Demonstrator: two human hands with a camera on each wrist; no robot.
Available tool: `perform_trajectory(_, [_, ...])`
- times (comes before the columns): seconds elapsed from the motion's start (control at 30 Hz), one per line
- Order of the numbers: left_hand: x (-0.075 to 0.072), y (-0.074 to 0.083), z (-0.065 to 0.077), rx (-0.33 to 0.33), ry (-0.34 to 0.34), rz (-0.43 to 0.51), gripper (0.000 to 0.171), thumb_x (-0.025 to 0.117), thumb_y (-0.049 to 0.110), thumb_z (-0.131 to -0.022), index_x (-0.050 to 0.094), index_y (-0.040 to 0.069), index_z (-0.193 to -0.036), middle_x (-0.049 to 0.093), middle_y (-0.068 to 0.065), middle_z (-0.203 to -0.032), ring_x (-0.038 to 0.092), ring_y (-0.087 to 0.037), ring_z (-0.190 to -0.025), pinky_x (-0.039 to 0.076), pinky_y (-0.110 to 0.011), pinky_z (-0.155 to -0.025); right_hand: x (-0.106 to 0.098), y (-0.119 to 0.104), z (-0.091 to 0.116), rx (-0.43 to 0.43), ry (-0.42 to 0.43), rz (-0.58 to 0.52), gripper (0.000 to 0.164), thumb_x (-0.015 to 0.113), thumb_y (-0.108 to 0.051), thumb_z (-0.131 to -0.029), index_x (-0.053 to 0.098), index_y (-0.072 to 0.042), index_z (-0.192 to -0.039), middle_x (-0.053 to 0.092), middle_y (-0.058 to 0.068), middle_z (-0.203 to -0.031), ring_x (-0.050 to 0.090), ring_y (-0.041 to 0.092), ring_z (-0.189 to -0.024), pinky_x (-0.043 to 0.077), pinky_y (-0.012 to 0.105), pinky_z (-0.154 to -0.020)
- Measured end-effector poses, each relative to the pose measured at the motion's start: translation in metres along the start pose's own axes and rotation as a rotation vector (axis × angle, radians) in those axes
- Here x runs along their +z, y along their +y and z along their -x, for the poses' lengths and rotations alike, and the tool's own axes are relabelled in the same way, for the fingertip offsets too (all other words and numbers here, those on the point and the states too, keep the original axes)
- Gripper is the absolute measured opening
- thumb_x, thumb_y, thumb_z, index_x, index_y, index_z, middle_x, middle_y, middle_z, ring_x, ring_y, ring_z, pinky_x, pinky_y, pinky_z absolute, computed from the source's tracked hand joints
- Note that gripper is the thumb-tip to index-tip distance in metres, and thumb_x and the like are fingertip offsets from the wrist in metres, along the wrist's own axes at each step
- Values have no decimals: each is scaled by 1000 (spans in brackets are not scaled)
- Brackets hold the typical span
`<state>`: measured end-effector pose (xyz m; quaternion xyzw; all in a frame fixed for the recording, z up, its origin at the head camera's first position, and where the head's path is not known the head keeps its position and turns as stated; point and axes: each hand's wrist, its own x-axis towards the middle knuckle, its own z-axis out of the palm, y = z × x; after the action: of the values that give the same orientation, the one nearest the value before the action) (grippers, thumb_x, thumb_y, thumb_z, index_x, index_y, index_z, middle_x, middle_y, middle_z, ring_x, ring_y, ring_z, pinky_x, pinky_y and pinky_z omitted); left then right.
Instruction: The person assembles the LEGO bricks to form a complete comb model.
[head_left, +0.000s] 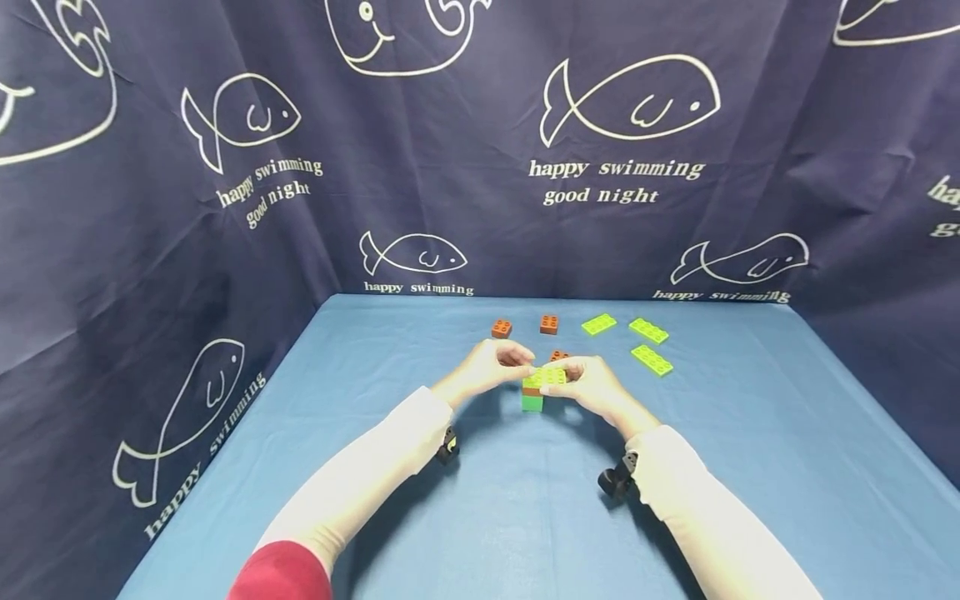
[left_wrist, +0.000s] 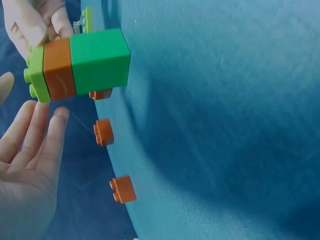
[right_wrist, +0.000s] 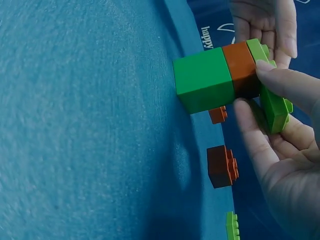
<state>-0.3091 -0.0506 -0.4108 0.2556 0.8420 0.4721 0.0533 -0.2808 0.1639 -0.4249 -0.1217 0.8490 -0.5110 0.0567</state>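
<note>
A stack of toy building bricks stands between the two hands: a green block (right_wrist: 202, 80) at the bottom, an orange brick (right_wrist: 242, 70) on it, and a lime studded plate (right_wrist: 275, 110) on top, reaching out past the orange brick toward the right. My right hand (head_left: 596, 387) pinches the plate, its thumb on the plate's side and its forefinger by the orange brick's lower edge. On the stack's left side is my left hand (head_left: 487, 367), thumb and fingers apart, with fingertips close to the plate's edge in the left wrist view.
Beyond the stack lie three loose orange bricks, one (head_left: 502, 328) at the left, another (head_left: 549, 324) farther back and one (head_left: 559, 356) partly behind my right hand. Three loose lime plates (head_left: 652, 360) lie toward the right on the blue cloth (head_left: 510, 517). A printed dark curtain (head_left: 495, 208) surrounds the table.
</note>
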Motion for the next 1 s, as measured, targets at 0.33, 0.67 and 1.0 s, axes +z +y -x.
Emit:
perform_trajectory(0.33, [-11,-12,-10,21,94,3,33,71,2,-85,65,-4,-117,69,-22,-113,68,-30,-104,55,-31,-92,1,0,-3,-1,2,-22,43,81,-18,-79,69,-1,-116,74,13,-101,65,9,-84,50,26,-80])
perform_trajectory(0.67, [-31,-30,-45,-71,215,-152,41,75,1,-82,63,-1,-121,66,-17,-122,62,-33,-116,50,-38,-101,-3,1,-1,-4,14,-29,41,81,-16,-78,69,-1,-115,74,12,-100,64,8,-82,50,23,-77])
perform_trajectory(1.0, [-34,-53,-61,-148,126,-210,49,76,-2,-79,61,0,-126,63,-17,-128,59,-30,-120,47,-35,-104,1,-1,0,-3,-7,-37,40,80,-13,-79,69,1,-115,73,15,-101,64,9,-83,50,25,-76])
